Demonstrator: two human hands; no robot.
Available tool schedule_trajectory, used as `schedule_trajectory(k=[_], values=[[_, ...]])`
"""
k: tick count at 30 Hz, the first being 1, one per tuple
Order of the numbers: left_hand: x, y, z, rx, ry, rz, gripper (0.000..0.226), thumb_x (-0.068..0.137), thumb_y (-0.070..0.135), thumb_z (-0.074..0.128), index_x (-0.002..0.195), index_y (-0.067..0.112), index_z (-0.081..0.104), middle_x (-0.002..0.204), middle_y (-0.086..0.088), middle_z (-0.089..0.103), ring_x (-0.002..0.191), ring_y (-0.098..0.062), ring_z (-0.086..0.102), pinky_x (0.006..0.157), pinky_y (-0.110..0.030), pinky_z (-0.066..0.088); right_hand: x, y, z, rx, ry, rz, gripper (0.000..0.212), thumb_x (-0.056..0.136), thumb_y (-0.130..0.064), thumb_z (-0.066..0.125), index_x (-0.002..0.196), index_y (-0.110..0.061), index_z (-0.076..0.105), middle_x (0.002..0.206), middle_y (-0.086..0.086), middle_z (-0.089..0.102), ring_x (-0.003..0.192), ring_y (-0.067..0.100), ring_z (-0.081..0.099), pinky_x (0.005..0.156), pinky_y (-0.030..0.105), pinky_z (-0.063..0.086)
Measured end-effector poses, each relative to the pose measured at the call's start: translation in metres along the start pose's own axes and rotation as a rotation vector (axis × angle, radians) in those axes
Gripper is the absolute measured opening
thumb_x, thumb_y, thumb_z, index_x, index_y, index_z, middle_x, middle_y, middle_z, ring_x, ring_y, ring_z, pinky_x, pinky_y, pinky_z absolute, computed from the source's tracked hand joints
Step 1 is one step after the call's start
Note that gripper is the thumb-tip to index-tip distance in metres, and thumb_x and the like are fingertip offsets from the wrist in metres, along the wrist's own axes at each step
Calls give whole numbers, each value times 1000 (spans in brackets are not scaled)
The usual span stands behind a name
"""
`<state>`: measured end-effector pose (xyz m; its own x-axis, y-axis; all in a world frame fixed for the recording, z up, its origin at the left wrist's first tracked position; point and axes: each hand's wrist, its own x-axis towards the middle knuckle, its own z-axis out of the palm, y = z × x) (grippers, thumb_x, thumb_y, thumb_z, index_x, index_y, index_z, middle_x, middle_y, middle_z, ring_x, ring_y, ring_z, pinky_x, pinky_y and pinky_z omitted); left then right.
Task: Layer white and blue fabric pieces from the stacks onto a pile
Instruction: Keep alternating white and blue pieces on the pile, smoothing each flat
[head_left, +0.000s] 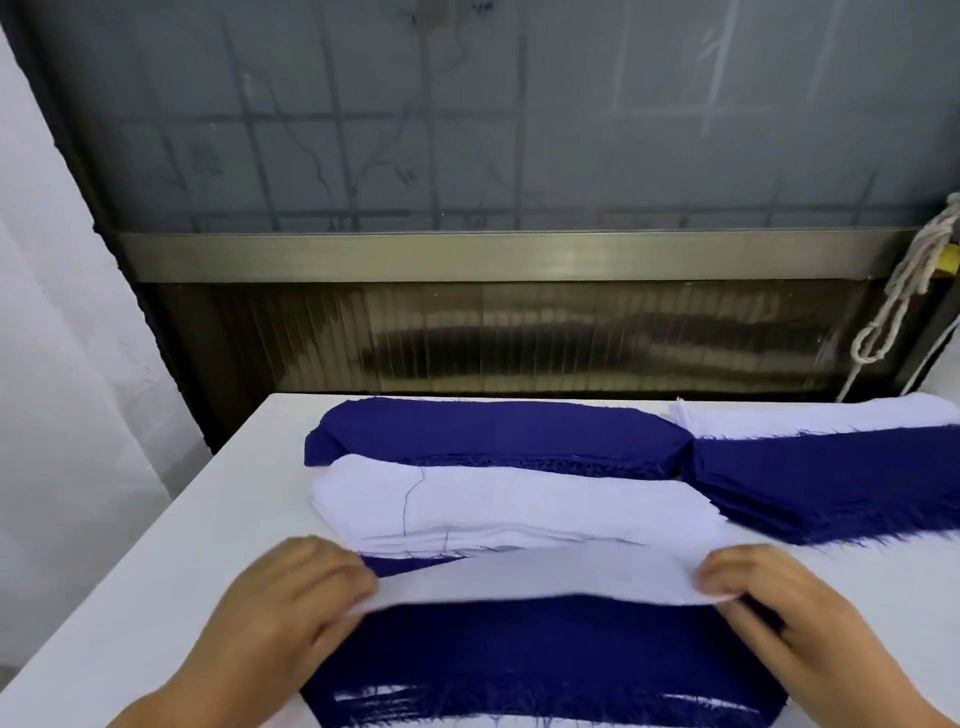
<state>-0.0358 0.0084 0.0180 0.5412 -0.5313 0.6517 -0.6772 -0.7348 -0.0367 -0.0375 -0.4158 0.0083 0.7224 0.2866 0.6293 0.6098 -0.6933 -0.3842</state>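
Note:
A white fabric piece (535, 579) is stretched between my two hands just above the near pile. My left hand (291, 608) pinches its left end and my right hand (769, 597) pinches its right end. Under it lies the pile (545, 660), with a blue piece on top and white edges showing at its front. Behind it sits a white stack (493, 504), and further back a blue stack (493, 431). A second blue stack (831, 483) lies at the right, with white fabric (810, 415) behind it.
The white table (171, 561) reaches to a wall and a ribbed panel at the back. A knotted rope (904, 296) hangs at the far right. A white curtain (57, 364) hangs on the left.

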Motion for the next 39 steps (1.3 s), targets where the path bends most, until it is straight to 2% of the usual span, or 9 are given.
schedule_trajectory(k=[3, 8, 15, 21, 25, 28, 31, 37, 39], values=[[-22, 2, 14, 26, -78, 68, 43, 100, 35, 40, 86, 17, 76, 90, 5, 69, 88, -10, 56, 82, -21, 43, -15, 6, 6, -35, -81, -68, 37, 99, -44, 43, 86, -24, 72, 105, -23, 61, 99, 0, 62, 82, 20, 47], [-26, 6, 15, -87, -155, -14, 51, 101, 43, 32, 94, 21, 78, 106, 10, 69, 102, -2, 56, 96, -11, 37, -17, 6, 5, -26, -95, -65, 36, 99, -42, 44, 87, -25, 73, 106, -21, 63, 100, -1, 61, 83, 18, 47], [-23, -7, 12, 69, -77, 22, 41, 73, 3, 40, 82, 13, 79, 98, 0, 73, 92, -14, 63, 83, -23, 45, -14, -2, 3, -10, -129, -84, 34, 99, -42, 45, 85, -28, 72, 103, -25, 64, 100, -5, 61, 83, 14, 46], [-30, -13, 19, 109, -75, -5, 43, 75, 0, 36, 81, 12, 77, 99, -1, 73, 90, -18, 65, 82, -27, 45, -15, -5, 2, -28, -153, -121, 29, 98, -36, 48, 85, -25, 72, 99, -22, 63, 96, -2, 62, 78, 16, 47], [-36, -18, 19, -17, -118, -88, 46, 66, -2, 35, 92, 21, 66, 106, 4, 69, 98, -11, 58, 83, -23, 45, -17, -7, -1, -35, -232, -71, 4, 85, -32, 67, 85, -31, 71, 100, -23, 62, 96, -2, 62, 77, 14, 47], [-38, -19, 17, -102, -140, -158, 47, 65, 4, 32, 97, 27, 58, 111, 14, 64, 103, -4, 58, 87, -17, 44, -15, -11, -7, -15, -278, -17, 9, 81, -43, 68, 87, -37, 71, 102, -25, 63, 97, -4, 62, 77, 8, 45], [-36, -23, 16, -67, -111, -240, 42, 68, 7, 36, 99, 26, 57, 115, 16, 58, 106, -1, 53, 90, -16, 40, -9, -16, -7, -26, -263, 21, 7, 78, -35, 72, 85, -36, 71, 97, -26, 61, 91, -5, 61, 74, 6, 44], [-26, -30, 14, 74, -110, -252, 39, 66, 3, 26, 69, 17, 62, 99, 8, 61, 89, -8, 53, 73, -21, 40, 0, -15, 3, -77, -351, 67, 19, 79, -26, 77, 73, -34, 61, 82, -22, 56, 76, -1, 56, 66, 12, 44], [-25, -32, 12, 100, -73, -337, 39, 62, -10, 36, 71, 14, 65, 101, 3, 63, 89, -15, 55, 75, -22, 42, 1, -12, 1, -96, -399, 99, 21, 81, -28, 76, 71, -33, 59, 81, -18, 56, 71, 0, 54, 62, 13, 43]])
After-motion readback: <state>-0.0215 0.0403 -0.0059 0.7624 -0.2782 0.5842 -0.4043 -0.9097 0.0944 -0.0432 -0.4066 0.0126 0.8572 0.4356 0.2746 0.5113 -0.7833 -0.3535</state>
